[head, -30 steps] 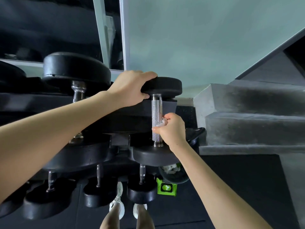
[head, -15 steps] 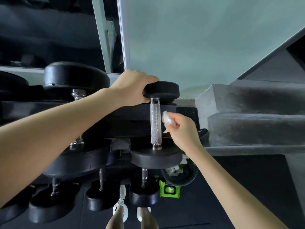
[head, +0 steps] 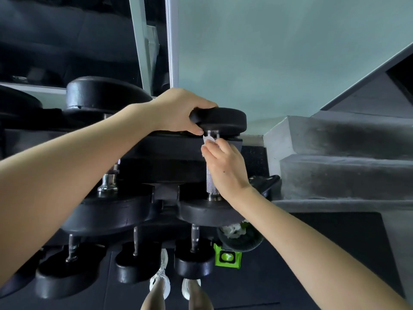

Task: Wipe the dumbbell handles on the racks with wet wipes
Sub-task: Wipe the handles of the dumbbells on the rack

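On the top tier of the black rack [head: 169, 153], the far head of the end dumbbell [head: 221, 119] is clasped by the curled left grip [head: 178, 113]. By the right grip [head: 225, 166], a white wet wipe [head: 207, 139] is pinched against the upper end of the knurled handle [head: 211, 180].

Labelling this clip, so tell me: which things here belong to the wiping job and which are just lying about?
Job: left hand gripping the dumbbell; right hand holding the wipe against its handle; wipe pack; other dumbbells.
Just there: stairs; wall.
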